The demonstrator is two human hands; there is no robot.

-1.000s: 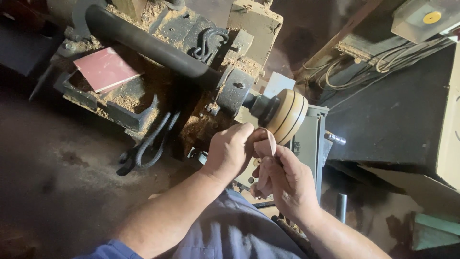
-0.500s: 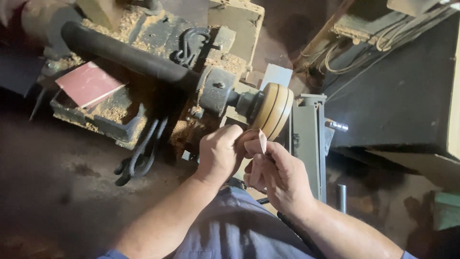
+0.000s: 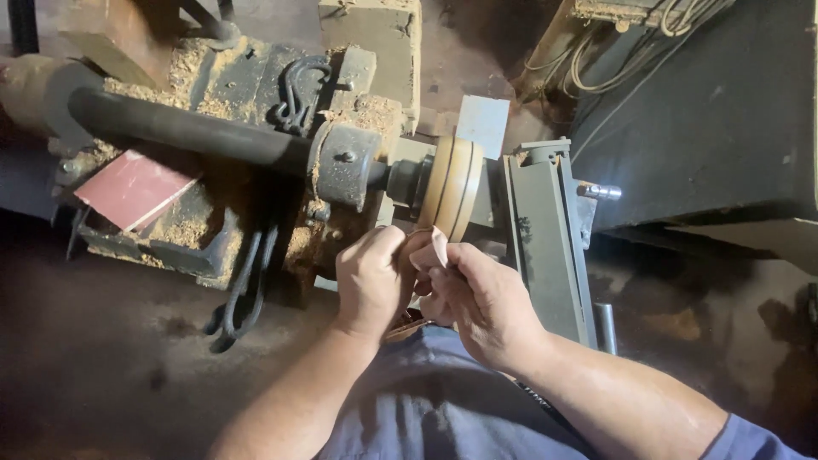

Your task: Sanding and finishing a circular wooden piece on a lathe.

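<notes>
Lathe [image 3: 256, 162]: a sawdust-caked machine body is seen across the upper left, with a dark round bar [image 3: 187, 132] run along it toward the spindle
Dark cabinet [image 3: 707, 111]: set at the upper right, well apart from the hands, with pale cables [image 3: 622, 43] looped above it
Grey metal rest [image 3: 545, 238]: stood upright just right of the disc
Red sheet [image 3: 132, 189]: laid flat on the lathe's left end, among the sawdust
Wooden disc [image 3: 453, 183]: a pale, grooved round piece is mounted on the spindle, just above both hands
Left hand [image 3: 371, 281]: clenched, with its fingers closed on the small piece from the left
Right hand [image 3: 477, 298]: curled, with its fingertips pinched on the same piece from the right
Small piece [image 3: 434, 247]: a pale pinkish scrap is held between the two hands, just beneath the disc's lower rim; whether the rim is touched cannot be told
</notes>
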